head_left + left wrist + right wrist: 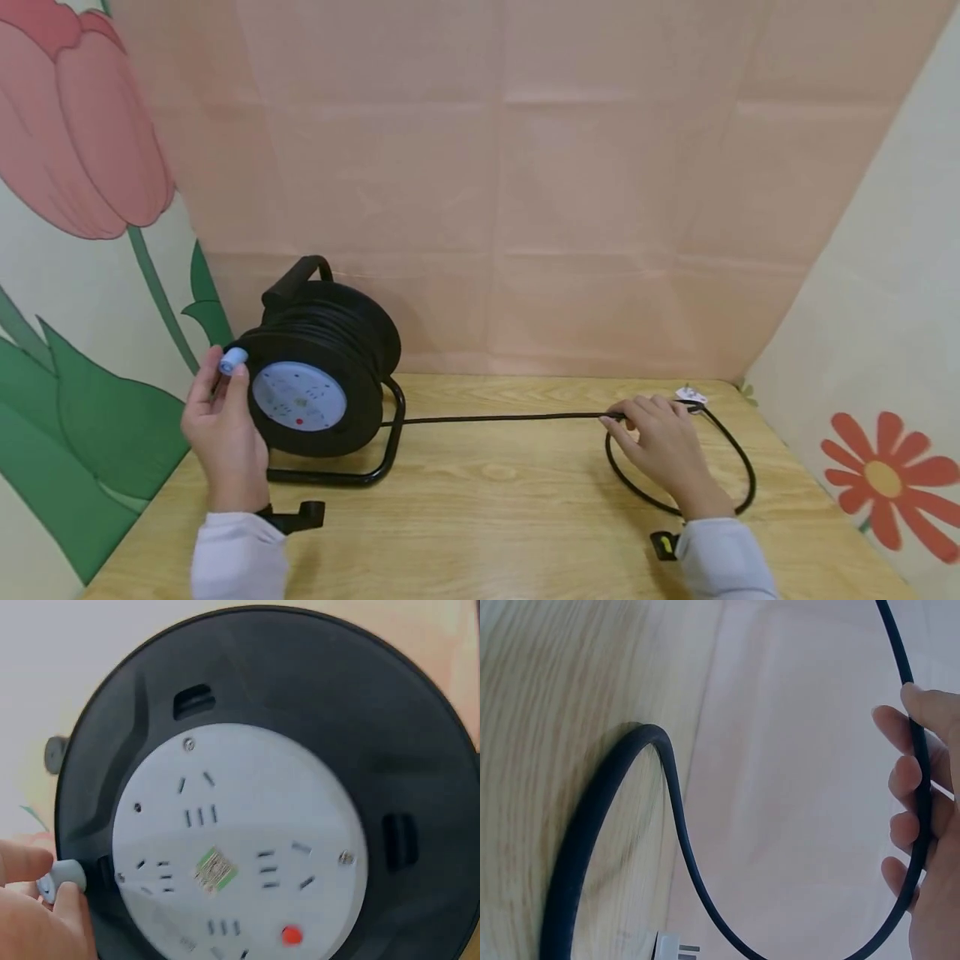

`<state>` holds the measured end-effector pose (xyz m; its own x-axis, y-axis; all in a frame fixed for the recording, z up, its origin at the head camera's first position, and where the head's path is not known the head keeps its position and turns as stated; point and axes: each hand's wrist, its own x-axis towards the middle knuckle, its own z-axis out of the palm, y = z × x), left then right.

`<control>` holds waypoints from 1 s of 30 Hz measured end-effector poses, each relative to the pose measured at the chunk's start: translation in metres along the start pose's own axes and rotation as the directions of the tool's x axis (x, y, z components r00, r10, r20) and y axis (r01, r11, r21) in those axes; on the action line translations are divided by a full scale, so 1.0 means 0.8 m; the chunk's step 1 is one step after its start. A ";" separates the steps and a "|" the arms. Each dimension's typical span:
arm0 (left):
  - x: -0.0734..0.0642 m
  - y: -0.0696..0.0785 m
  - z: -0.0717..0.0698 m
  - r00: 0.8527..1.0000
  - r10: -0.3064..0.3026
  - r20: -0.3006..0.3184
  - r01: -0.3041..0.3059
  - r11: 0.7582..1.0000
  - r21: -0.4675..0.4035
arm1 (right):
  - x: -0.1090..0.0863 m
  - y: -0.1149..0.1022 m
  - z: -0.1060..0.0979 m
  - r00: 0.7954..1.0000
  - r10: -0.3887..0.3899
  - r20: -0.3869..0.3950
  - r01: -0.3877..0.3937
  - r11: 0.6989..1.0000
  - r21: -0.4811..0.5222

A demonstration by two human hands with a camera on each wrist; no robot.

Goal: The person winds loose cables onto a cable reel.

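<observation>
A black cable reel [322, 367] stands on its tube frame at the left of the table, cable wound round its drum. Its pale blue socket panel [240, 847] has several outlets and a red button. My left hand [225, 425] pinches the light blue crank knob [233, 360] at the reel's rim between thumb and fingers. From the reel a black cable [495, 417] runs taut to the right. My right hand [663, 446] holds that cable, fingers curled round it in the right wrist view. Beyond the hand the cable loops, and a white plug [667, 946] shows at its end.
The wooden table [480, 517] reaches to a pink cloth backdrop [495, 183]. Side walls carry a painted tulip [82, 125] and a red flower [888, 479]. The reel's black carry handle [296, 279] rises above the drum.
</observation>
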<state>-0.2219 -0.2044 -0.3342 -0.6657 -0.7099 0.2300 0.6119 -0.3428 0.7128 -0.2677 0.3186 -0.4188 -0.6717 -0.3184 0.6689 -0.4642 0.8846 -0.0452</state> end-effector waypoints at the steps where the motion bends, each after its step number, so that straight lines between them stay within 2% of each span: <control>1: 0.000 0.000 0.002 1.000 0.006 0.006 -0.006 1.000 -0.008 | 0.001 -0.001 0.001 1.000 -0.007 -0.003 0.007 1.000 0.007; 4: 0.000 0.001 0.006 1.000 0.029 0.004 -0.029 1.000 0.011 | 0.006 -0.006 0.004 1.000 -0.017 -0.007 0.017 0.999 0.030; 8: 0.000 0.001 0.010 0.994 0.106 -0.003 -0.104 0.985 0.136 | 0.010 -0.010 0.009 1.000 -0.022 0.013 0.021 0.998 0.051; 10: -0.001 -0.001 0.011 0.988 0.154 0.014 -0.153 0.963 0.221 | 0.010 -0.012 0.010 0.999 -0.023 0.025 0.022 0.999 0.050; 13: -0.002 -0.001 0.012 0.972 0.219 0.081 -0.233 0.898 0.374 | 0.008 -0.014 0.012 0.999 -0.038 0.039 0.036 0.998 0.051; 16: -0.006 0.001 0.014 0.947 0.279 0.162 -0.322 0.796 0.513 | 0.008 -0.018 0.013 0.997 -0.066 0.049 0.063 0.996 0.055; 20: -0.012 0.004 0.019 0.887 0.375 0.271 -0.459 0.642 0.614 | 0.010 -0.026 0.014 0.993 -0.109 0.053 0.104 0.992 0.076; 23: -0.016 0.006 0.023 0.834 0.426 0.350 -0.544 0.536 0.645 | 0.010 -0.029 0.014 0.990 -0.132 0.041 0.127 0.988 0.092; 24: -0.017 0.007 0.024 0.823 0.431 0.370 -0.561 0.508 0.653 | 0.010 -0.030 0.014 0.990 -0.136 0.033 0.133 0.986 0.097; 25: -0.018 0.008 0.025 0.814 0.432 0.389 -0.574 0.489 0.657 | 0.010 -0.030 0.013 0.990 -0.139 0.027 0.135 0.986 0.098; 27: -0.021 0.009 0.028 0.804 0.426 0.416 -0.589 0.467 0.660 | 0.009 -0.030 0.012 0.990 -0.139 0.013 0.137 0.985 0.107; 30: -0.024 0.009 0.031 0.793 0.417 0.445 -0.605 0.451 0.656 | 0.009 -0.029 0.010 0.991 -0.136 0.007 0.134 0.985 0.108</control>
<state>-0.2155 -0.1780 -0.3165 -0.4627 -0.4321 0.7741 0.3984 0.6787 0.6170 -0.2661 0.2933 -0.4188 -0.6064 -0.4379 0.6638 -0.6100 0.7916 -0.0350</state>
